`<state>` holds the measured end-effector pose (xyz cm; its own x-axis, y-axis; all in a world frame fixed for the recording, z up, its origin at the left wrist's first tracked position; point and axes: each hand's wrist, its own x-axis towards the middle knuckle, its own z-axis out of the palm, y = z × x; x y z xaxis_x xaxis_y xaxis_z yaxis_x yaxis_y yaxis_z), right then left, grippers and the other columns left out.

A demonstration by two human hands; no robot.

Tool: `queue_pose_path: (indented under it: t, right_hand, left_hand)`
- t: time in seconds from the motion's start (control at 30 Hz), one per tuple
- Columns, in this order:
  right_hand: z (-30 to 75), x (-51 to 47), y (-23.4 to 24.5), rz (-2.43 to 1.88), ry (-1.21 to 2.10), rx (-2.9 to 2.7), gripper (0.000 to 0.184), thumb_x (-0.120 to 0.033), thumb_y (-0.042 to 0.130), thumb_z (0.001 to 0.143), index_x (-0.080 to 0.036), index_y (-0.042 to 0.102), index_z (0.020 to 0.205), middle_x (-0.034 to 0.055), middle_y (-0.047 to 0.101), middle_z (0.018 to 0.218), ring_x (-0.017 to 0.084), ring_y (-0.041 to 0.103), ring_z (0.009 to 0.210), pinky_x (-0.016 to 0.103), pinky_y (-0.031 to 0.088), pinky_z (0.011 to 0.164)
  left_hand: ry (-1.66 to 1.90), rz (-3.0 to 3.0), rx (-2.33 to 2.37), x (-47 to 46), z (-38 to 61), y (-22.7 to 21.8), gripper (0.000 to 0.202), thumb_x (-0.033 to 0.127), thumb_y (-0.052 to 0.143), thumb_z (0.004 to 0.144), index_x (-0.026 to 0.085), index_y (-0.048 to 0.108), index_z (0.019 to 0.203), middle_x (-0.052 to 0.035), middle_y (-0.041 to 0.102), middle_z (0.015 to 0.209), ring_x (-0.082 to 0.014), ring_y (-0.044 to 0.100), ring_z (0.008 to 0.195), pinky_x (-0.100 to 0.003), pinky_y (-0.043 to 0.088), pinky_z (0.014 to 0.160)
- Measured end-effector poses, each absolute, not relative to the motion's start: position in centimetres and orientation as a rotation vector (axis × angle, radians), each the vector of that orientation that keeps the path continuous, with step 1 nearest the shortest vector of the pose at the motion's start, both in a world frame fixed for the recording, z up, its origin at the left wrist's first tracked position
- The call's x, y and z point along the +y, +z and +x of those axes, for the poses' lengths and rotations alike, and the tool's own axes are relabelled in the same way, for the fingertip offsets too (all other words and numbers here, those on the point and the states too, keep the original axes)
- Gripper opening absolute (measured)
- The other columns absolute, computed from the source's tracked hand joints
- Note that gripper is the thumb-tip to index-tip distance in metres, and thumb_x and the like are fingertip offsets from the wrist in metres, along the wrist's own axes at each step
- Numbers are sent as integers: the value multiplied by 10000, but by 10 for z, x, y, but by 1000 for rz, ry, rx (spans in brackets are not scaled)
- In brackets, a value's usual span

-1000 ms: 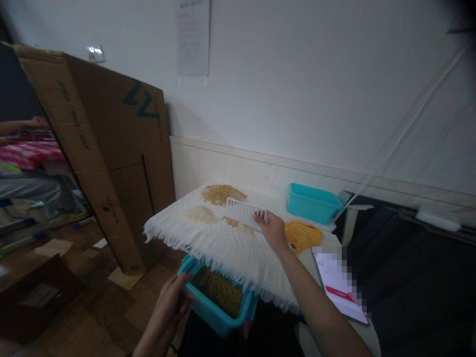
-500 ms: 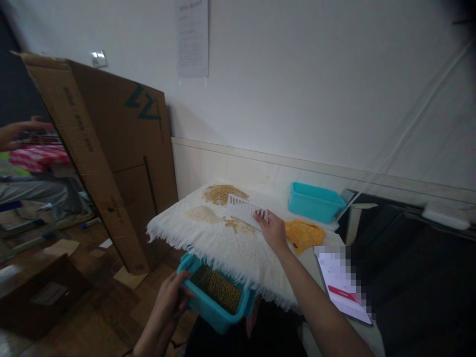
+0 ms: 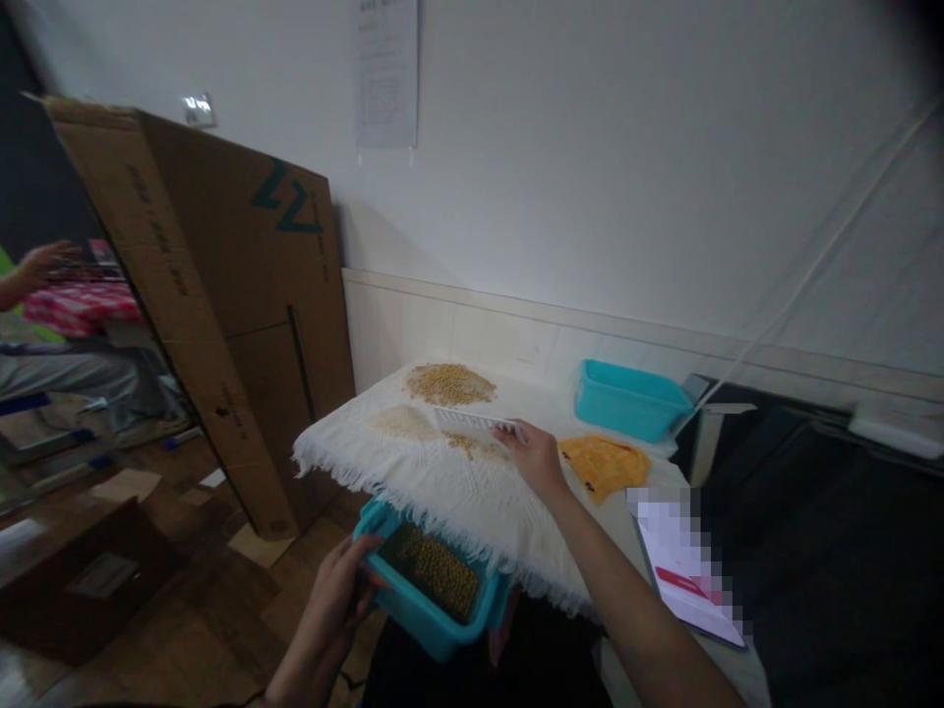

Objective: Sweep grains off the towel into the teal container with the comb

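Observation:
My left hand (image 3: pixel 343 580) grips the left rim of a turquoise plastic tub (image 3: pixel 435 639), held below the table's front edge. Yellowish beans (image 3: pixel 435 575) lie inside it, and the white cloth's fringe covers part of its far rim. My right hand (image 3: pixel 532 457) is closed on the end of a white slotted plastic piece (image 3: pixel 472 421), whose exact kind is unclear. It hovers over or touches the white cloth (image 3: pixel 413 477). Close to it are a few scattered beans (image 3: pixel 464 447), a pale grain heap (image 3: pixel 400 423) and, farther back, a bigger bean pile (image 3: pixel 451 383).
Another turquoise tub (image 3: pixel 630 401) stands at the back right, behind a yellow cloth (image 3: pixel 605 465). A tablet-like screen (image 3: pixel 685 565) lies at the right edge. A tall cardboard box (image 3: pixel 243 295) stands left; beyond it shows another person's hand (image 3: pixel 51 264).
My right hand has tilted the white slotted piece flatter and brought it slightly lower and left, nearer the pale heap. My left hand and its tub have barely moved.

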<state>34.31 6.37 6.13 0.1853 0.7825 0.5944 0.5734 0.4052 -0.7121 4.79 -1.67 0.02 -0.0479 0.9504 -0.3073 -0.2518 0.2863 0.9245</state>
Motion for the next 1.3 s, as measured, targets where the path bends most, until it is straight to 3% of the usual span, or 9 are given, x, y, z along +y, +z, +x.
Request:
queue_pose_path:
  t: [0.3,0.5,1.3]
  right_hand:
    - [337,58,66,-1282,236,-1467,421,-596,611,859,-201,699,742,-21,643,658,152,579,651,239,422,631]
    - [337,55,65,-1302,227,-1448,413,-564,636,846,-203,628,645,-40,551,584,128,512,592,229,377,592]
    - [333,47,66,-1340,224,-1391,416,-547,670,808,-196,610,593,-47,462,533,113,420,533,237,302,518]
  left_hand:
    - [1138,793,1200,-16,46,0,302,464,756,653,222,578,626,2,631,390,-58,338,223,-156,198,256]
    - [1145,796,1186,-16,46,-3,312,467,760,654,223,570,619,3,628,380,-52,327,211,-153,209,251]
    - [1125,779,1215,-15,47,-1,272,452,743,658,228,591,637,42,566,351,-66,337,212,-160,187,252]
